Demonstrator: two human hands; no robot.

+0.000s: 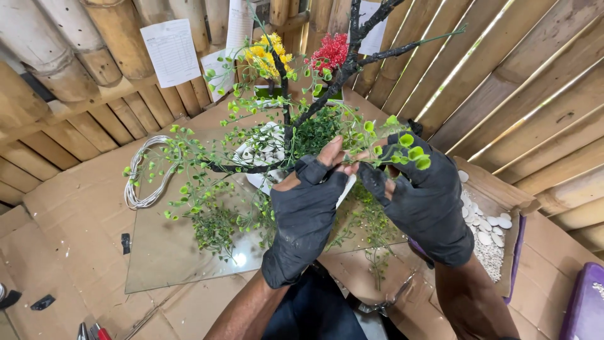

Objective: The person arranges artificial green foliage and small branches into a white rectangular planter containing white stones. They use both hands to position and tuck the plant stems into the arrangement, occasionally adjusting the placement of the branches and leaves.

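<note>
An artificial small tree with black twisted branches (286, 94) and green leaf sprigs stands in a white pot (255, 179) filled with white pebbles. My left hand (308, 211), in a dark fingerless glove, pinches a thin green stem near the pot's rim. My right hand (425, 198), gloved the same way, holds the same green sprig (409, 151) just to the right, fingertips almost touching the left hand's. Red (330, 50) and yellow (267, 53) artificial flowers sit behind the tree.
A glass sheet (163, 252) lies on cardboard under the pot. A coil of white wire (148, 179) lies at the left. A box of white pebbles (491, 230) sits at the right, a purple tray (585, 302) beyond it. Bamboo walls surround the space.
</note>
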